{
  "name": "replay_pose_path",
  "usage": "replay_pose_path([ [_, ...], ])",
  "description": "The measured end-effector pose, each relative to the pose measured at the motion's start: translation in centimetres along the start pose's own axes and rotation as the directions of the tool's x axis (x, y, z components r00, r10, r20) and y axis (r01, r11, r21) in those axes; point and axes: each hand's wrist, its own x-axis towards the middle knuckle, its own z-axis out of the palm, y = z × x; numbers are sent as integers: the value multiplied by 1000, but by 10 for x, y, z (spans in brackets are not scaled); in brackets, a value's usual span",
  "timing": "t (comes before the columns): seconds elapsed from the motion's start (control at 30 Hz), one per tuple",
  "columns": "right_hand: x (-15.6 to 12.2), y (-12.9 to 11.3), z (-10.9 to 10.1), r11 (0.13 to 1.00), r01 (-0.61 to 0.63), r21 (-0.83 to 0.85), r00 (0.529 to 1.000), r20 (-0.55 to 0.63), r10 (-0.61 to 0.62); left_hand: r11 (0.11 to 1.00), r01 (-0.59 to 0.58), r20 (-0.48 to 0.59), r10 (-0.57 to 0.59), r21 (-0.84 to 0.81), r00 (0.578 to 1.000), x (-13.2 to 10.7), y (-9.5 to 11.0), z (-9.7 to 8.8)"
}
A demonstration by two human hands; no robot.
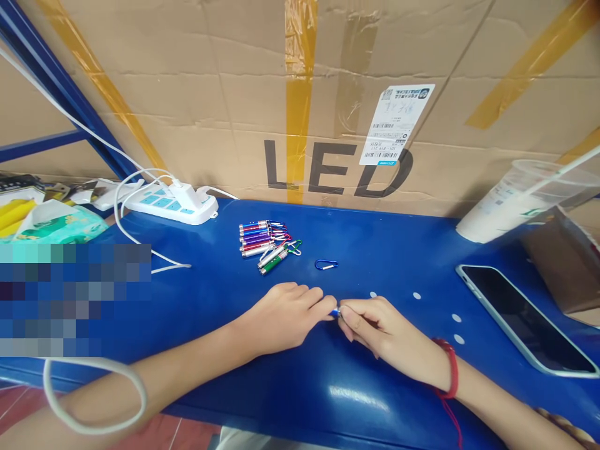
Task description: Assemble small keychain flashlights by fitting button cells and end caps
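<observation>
Blue tube [334, 312], seemingly, is pinched by left fingers [322, 307] and right fingers [352, 319] above open tabletop [281, 387].

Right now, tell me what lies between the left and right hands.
In the head view, a slim blue cylinder, mostly hidden, spans from left hand to right hand; both pinch it.
</observation>
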Motion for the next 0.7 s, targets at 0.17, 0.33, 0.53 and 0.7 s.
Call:
replay_pose_path([
  [0.17, -1, -2, -4, 995, 11, -104, 1000, -17, -13, 1000, -9, -53, 9, 3, 999, 2, -3, -1],
  [0.33, -1, -3, -7, 997, 14, -78, 999, -42, -17, 997, 28, -31, -30, -77, 999, 2, -1, 2],
  [0.53, 0, 1, -11, 991, -22, -134, 990, -140, 3, 970, 151, 117, -130, -190, 985, 3, -1, -1],
  [0.7, -5, -27, -14, 998, 70, -9, 871, -487, -66, 945, 238, 76, -227, -223, 971, 2, -8, -6],
])
